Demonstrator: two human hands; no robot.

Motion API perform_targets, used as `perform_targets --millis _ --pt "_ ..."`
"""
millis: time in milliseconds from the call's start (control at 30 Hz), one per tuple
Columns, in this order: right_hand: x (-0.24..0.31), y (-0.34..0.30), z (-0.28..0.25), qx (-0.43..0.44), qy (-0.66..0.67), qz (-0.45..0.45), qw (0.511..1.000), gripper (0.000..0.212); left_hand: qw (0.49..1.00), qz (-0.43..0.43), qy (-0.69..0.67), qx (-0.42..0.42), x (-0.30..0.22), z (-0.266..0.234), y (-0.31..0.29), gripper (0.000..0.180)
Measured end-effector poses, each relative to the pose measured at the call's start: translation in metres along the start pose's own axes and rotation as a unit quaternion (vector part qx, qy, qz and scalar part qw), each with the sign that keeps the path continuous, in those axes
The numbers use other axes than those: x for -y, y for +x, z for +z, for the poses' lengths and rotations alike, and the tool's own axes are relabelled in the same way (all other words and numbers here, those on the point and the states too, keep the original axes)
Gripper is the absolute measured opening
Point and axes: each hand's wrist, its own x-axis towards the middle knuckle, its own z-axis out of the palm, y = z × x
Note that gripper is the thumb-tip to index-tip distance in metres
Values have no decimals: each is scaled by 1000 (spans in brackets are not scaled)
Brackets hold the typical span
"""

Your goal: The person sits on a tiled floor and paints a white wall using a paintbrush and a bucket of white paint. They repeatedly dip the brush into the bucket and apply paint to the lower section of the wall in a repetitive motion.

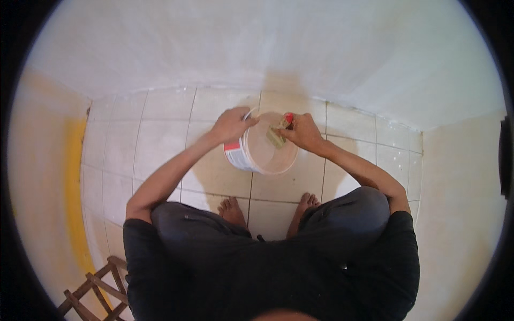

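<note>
A white plastic bucket [239,156] with a red and blue label stands on the floor in front of my feet, tilted a little. My left hand [230,126] is closed on the left side of its rim, near the thin white handle. Over the right side of the rim, my right hand [306,134] grips a paintbrush [276,139]. The brush has a red-ended handle and pale yellowish bristles, which point down into the bucket. My fingers hide part of the handle. What lies at the bottom of the bucket is hard to make out.
A patchy white wall [214,48] rises just beyond the tiled floor [160,134]. Another wall with a yellow stripe [76,187] stands at the left. A brown wooden ladder [99,286] leans at the lower left. Something dark [505,158] sits at the right edge.
</note>
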Motion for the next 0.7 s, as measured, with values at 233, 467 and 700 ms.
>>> perform_targets --millis 233,467,700 --pt "-9 6 37 26 -14 41 999 36 999 -13 -19 34 -5 -5 -2 44" --pt "-11 9 48 42 -14 48 998 34 998 -35 -27 49 -10 -8 -4 44" --pt "-20 5 58 7 -21 -26 999 35 998 -20 2 51 -14 -9 -4 45"
